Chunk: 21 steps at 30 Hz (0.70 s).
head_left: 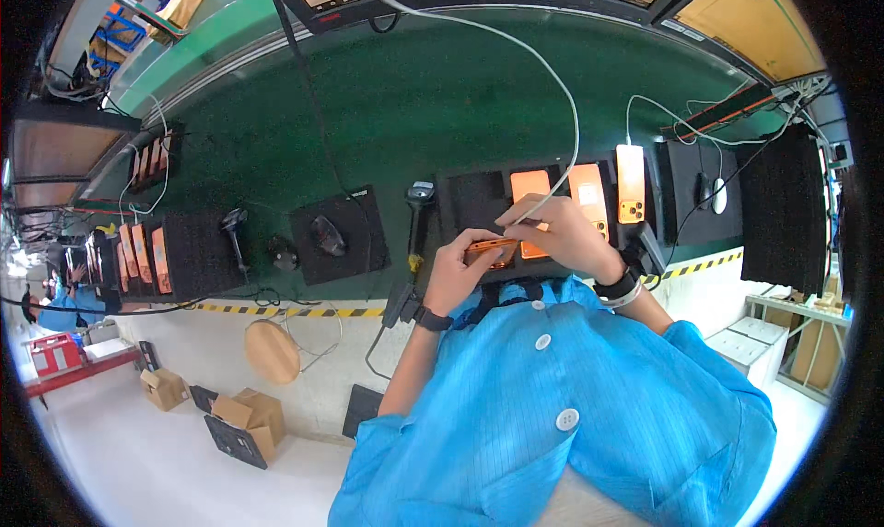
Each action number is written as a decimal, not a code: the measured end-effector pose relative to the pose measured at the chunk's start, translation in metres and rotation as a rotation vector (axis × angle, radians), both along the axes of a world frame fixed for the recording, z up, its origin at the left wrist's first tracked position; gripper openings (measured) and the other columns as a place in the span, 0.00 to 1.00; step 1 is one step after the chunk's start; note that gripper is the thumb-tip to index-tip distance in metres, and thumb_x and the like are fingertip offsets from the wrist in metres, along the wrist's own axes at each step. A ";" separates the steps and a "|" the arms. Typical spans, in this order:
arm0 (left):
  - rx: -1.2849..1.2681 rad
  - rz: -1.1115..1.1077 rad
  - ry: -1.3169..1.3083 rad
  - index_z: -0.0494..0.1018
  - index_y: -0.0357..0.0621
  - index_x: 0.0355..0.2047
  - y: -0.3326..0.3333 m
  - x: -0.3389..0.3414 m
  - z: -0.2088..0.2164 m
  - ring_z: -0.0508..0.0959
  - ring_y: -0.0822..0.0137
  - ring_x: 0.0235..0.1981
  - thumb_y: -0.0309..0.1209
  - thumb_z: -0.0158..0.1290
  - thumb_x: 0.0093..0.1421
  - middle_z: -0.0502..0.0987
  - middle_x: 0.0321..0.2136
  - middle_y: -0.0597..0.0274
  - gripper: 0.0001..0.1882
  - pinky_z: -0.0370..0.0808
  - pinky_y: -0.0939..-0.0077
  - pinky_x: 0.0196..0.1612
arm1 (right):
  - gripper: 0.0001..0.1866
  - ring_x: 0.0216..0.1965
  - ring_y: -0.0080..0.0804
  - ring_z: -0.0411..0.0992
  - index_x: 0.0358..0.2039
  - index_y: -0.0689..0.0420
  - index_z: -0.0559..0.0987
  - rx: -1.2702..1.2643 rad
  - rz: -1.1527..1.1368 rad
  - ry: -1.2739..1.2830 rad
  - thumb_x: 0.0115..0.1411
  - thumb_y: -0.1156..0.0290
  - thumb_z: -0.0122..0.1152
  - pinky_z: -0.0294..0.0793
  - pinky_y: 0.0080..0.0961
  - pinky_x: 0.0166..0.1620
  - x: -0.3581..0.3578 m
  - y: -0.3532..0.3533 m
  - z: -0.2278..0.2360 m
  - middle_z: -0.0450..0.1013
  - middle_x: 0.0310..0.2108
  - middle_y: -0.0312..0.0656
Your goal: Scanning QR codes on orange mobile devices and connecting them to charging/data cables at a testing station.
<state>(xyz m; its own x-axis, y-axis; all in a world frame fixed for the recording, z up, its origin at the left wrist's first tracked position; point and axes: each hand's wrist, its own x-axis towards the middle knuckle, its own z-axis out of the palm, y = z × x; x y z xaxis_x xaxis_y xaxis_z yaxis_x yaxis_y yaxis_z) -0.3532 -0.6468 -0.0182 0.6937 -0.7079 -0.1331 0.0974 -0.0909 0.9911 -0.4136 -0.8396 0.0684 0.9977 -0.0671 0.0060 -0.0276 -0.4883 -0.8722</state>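
Close to my body, at the front edge of the bench, my left hand (451, 274) is closed around an orange phone (490, 245), turned edge-on. My right hand (566, 235) has its fingers pinched at the phone's end, on a white cable (575, 112) that loops down from the monitor above. The cable's plug is hidden by the fingers, so I cannot tell whether it sits in the phone. Beyond the right hand lie an orange phone (529, 184) and a second orange phone (586, 182), both partly covered. Farther right, another orange phone (631, 181) has a white cable at its top.
A barcode scanner (420, 195) stands left of the phones, with a black mouse (328, 236) on a mouse pad (368, 216) beyond it. A white mouse (719, 195) lies at right. Several orange phones (141, 251) rest far left. A round stool (273, 352) stands below the bench.
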 end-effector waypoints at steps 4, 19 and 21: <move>0.044 -0.030 -0.014 0.74 0.36 0.43 0.004 0.000 0.002 0.79 0.73 0.39 0.28 0.58 0.59 0.81 0.36 0.58 0.13 0.75 0.78 0.43 | 0.08 0.35 0.41 0.77 0.37 0.63 0.81 0.042 0.060 -0.016 0.57 0.74 0.60 0.76 0.29 0.39 0.002 0.012 -0.001 0.78 0.34 0.47; 0.118 0.092 -0.086 0.70 0.39 0.48 0.017 -0.019 0.013 0.78 0.67 0.43 0.32 0.58 0.59 0.78 0.40 0.55 0.18 0.74 0.73 0.46 | 0.07 0.35 0.45 0.76 0.33 0.60 0.81 -0.170 0.192 -0.045 0.56 0.72 0.60 0.75 0.34 0.39 0.002 0.030 0.000 0.77 0.33 0.47; 0.022 0.159 -0.058 0.66 0.39 0.52 0.021 -0.028 0.006 0.74 0.66 0.50 0.31 0.57 0.60 0.73 0.49 0.56 0.22 0.72 0.71 0.53 | 0.06 0.34 0.42 0.77 0.31 0.63 0.82 -0.141 0.179 -0.028 0.53 0.75 0.64 0.75 0.31 0.38 0.003 0.031 0.000 0.77 0.32 0.46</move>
<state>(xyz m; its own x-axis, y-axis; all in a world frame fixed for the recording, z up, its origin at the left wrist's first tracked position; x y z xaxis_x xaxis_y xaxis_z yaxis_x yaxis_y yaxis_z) -0.3809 -0.6258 -0.0121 0.8035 -0.5862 -0.1038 0.0546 -0.1011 0.9934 -0.4103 -0.8088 0.0679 0.9930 0.1140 0.0309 0.0936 -0.6006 -0.7940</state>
